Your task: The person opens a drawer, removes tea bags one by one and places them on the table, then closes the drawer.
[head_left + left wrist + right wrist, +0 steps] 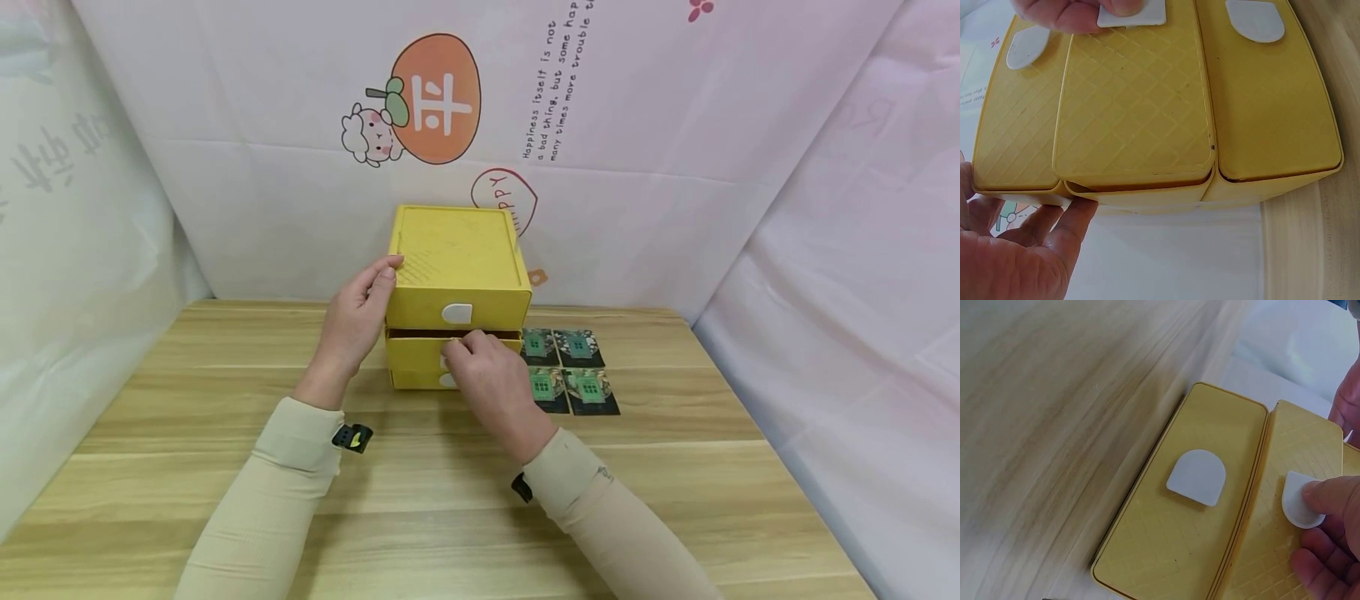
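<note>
A yellow drawer box (465,242) stands on the table with its drawers stacked, each front bearing a white rounded tab. My right hand (495,383) pinches the tab (1297,503) of the middle drawer (1135,112) between thumb and fingers. That drawer sticks out a little, and a dark gap shows along its top edge. Against the left side of the box rests my left hand (354,325), its fingers fairly straight along the wall. The bottom drawer (1166,550) sits flush below. What lies inside the drawers is hidden.
Several dark cards with green patterns (577,348) lie on the wooden table (420,500) to the right of the box, partly behind my right hand. A printed white cloth (300,208) hangs right behind the box, with more white cloth at both sides.
</note>
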A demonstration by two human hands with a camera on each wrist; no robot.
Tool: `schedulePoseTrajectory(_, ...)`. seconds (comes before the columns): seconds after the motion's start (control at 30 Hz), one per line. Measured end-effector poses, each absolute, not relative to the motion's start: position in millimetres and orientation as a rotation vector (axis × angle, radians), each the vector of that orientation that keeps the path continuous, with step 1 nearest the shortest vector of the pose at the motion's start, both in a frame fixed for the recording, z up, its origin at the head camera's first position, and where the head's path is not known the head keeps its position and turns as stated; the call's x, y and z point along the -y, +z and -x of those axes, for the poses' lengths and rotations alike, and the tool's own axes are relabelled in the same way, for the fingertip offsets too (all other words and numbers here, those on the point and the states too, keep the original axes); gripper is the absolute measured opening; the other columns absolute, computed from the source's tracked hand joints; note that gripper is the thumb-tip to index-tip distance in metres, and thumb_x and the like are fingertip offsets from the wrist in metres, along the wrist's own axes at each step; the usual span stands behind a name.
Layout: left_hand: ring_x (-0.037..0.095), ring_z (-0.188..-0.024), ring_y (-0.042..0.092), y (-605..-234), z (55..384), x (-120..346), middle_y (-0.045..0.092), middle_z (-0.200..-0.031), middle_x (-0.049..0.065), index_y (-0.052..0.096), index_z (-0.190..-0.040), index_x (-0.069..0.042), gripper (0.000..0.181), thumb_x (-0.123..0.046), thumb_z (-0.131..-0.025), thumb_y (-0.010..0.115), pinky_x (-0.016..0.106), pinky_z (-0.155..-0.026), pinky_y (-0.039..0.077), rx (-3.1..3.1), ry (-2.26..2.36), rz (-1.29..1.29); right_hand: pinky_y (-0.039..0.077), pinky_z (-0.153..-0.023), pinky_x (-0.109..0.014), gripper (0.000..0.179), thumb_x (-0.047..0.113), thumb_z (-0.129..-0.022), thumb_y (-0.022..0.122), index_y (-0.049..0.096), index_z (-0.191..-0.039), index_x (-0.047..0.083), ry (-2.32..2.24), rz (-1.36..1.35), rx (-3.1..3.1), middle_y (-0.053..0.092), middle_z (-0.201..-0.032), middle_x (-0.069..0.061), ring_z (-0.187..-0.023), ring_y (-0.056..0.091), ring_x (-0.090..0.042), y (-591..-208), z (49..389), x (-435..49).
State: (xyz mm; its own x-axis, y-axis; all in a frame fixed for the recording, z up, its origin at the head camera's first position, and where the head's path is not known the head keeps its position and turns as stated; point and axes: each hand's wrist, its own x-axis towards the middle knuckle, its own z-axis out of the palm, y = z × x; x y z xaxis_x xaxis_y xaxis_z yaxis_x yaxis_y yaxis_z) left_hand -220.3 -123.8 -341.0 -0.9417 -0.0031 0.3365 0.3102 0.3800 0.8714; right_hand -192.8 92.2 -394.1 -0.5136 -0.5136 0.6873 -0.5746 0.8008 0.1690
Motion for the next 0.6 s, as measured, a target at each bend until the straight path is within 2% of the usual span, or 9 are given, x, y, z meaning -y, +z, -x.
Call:
schedulePoseTrajectory(0.1, 0.025, -0.122, 0.054, -340.9, 220.1, 123.2, 0.054, -0.155, -0.005, 0.056, -0.152, -0.031, 0.056, -0.061, -0.108, 0.038, 0.044, -0.094, 0.043, 2.365, -1.58, 0.267, 0.057, -0.057, -0.032, 0.007, 0.018, -0.101, 0.071, 0.074, -0.104, 0.012, 0.103, -0.797, 2.213, 0.069, -0.093, -0.007, -0.075, 0.066, -0.019, -395.0, 195.2, -92.4)
schedulePoseTrajectory(0.27, 0.024, -0.125, 0.055, -340.8, 220.0, 123.0, 0.055, -0.155, -0.004, 0.057, -0.151, -0.03, 0.055, -0.06, -0.109, 0.038, 0.045, -0.096, 0.044, 2.366, -1.575, 0.26, 0.057, -0.056, -0.032, 0.008, 0.019, -0.101, 0.072, 0.074, -0.103, 0.012, 0.095, -0.785, 2.198, 0.069, -0.093, -0.007, -0.074, 0.066, -0.02, -396.7, 199.3, -92.3)
schedulePoseTrajectory(0.43, 0.025, -0.118, 0.055, -340.9, 220.6, 122.5, 0.056, -0.153, -0.003, 0.057, -0.151, -0.03, 0.054, -0.059, -0.109, 0.039, 0.044, -0.093, 0.043, 2.364, -1.57, 0.255, 0.056, -0.054, -0.034, 0.007, 0.018, -0.101, 0.071, 0.074, -0.103, 0.012, 0.102, -0.777, 2.187, 0.068, -0.092, -0.007, -0.073, 0.066, -0.02, -397.2, 202.0, -91.8)
schedulePoseTrajectory(0.6, 0.024, -0.123, 0.055, -341.6, 222.1, 122.6, 0.056, -0.153, -0.004, 0.058, -0.15, -0.031, 0.051, -0.057, -0.11, 0.039, 0.045, -0.096, 0.043, 2.363, -1.565, 0.254, 0.057, -0.055, -0.035, 0.009, 0.019, -0.102, 0.07, 0.074, -0.104, 0.011, 0.105, -0.77, 2.195, 0.068, -0.093, -0.007, -0.075, 0.067, -0.021, -397.9, 203.7, -91.3)
